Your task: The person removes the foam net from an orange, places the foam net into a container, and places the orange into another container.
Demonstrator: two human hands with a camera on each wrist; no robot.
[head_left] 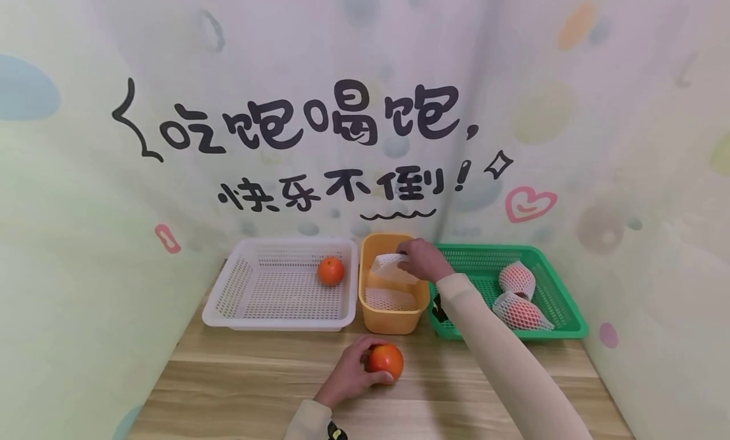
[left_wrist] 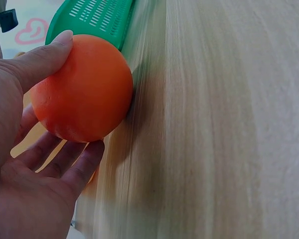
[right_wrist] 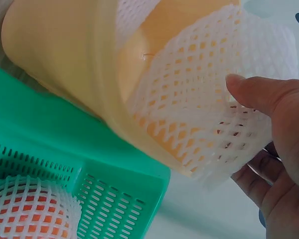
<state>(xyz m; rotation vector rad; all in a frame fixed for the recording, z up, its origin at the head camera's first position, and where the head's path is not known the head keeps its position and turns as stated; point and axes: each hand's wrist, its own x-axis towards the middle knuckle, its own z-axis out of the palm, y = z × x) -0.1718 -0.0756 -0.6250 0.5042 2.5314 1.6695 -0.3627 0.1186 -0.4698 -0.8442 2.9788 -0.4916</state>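
Observation:
Low over the wooden table, my left hand [head_left: 353, 371] grips a smooth, round orange-red fruit [head_left: 386, 362], thumb on one side and fingers on the other. In the left wrist view the thumb presses the top of the fruit [left_wrist: 84, 89] and the fingertips support it from below. My right hand [head_left: 426, 260] pinches a white foam net sleeve [head_left: 393, 267] over the yellow bin [head_left: 393, 323]. The right wrist view shows the sleeve [right_wrist: 204, 94] hanging at the bin's rim between thumb and fingers. Another foam net [head_left: 390, 298] lies inside the bin.
A white basket [head_left: 274, 326] on the left holds one orange-red fruit [head_left: 331, 271]. On the right stands a green basket [head_left: 570, 329], with two net-wrapped reddish fruits, one behind [head_left: 516, 279] and one in front [head_left: 521, 314]. Behind them rises a printed wall [head_left: 365, 47].

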